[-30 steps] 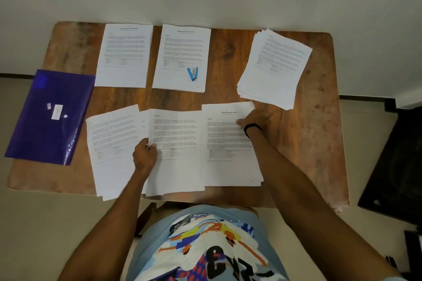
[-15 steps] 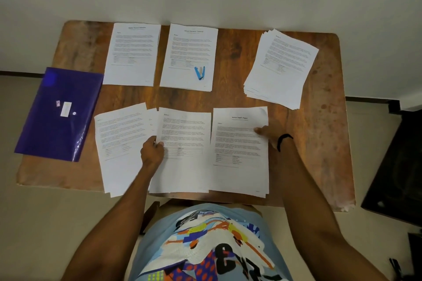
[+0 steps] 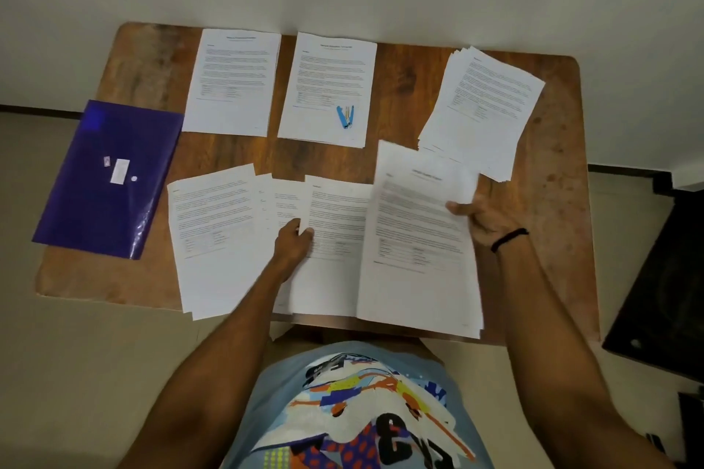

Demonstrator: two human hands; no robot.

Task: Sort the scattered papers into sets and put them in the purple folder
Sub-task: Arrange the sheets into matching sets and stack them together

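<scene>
Printed white papers lie in several groups on a wooden table [image 3: 388,88]. My right hand [image 3: 478,219] grips the right edge of a titled set of sheets [image 3: 415,240], thumb on top, its far end lifted off the table. My left hand [image 3: 293,242] pinches the left edge of the middle front sheet [image 3: 335,240]. A fanned pile [image 3: 217,236] sits at the front left. Two single stacks [image 3: 232,82] [image 3: 329,86] lie at the back, and a loose thick pile [image 3: 484,110] at the back right. The purple folder [image 3: 108,179] lies closed on the table's left edge.
A blue stapler [image 3: 346,117] rests on the back middle stack. The table stands against a pale wall. A black object [image 3: 663,278] stands on the floor to the right. Bare wood shows at the far right of the table.
My right hand has taken hold of the right front set by its edge and raised it, tilting it toward me. My left hand stayed on the middle sheet's edge.
</scene>
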